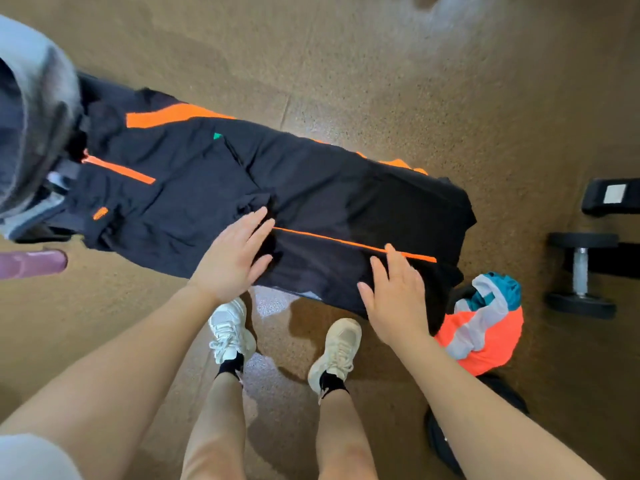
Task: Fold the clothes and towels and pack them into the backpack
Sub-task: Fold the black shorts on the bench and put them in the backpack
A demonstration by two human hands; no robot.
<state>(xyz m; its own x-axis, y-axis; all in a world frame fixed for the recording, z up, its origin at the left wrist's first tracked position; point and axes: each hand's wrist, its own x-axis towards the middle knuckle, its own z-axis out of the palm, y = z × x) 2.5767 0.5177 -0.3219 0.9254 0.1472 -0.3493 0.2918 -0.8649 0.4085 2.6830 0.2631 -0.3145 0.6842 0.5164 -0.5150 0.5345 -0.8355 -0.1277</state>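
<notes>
Left hand (232,257) flat, fingers straight, pressing dark trousers (214,188) near middle. Right hand (394,299) flat too, palm down by orange stripe (353,242), gripping nothing. Trousers spread lengthwise along bench, near edge overhanging. Step judged: smoothing before fold. Best sweep outward from centre, keep stripe straight, then fold end to end. Orange-teal garment (485,327) heaped right, over dark bag (446,441), possibly backpack. Dumbbell (581,275) beyond.
</notes>
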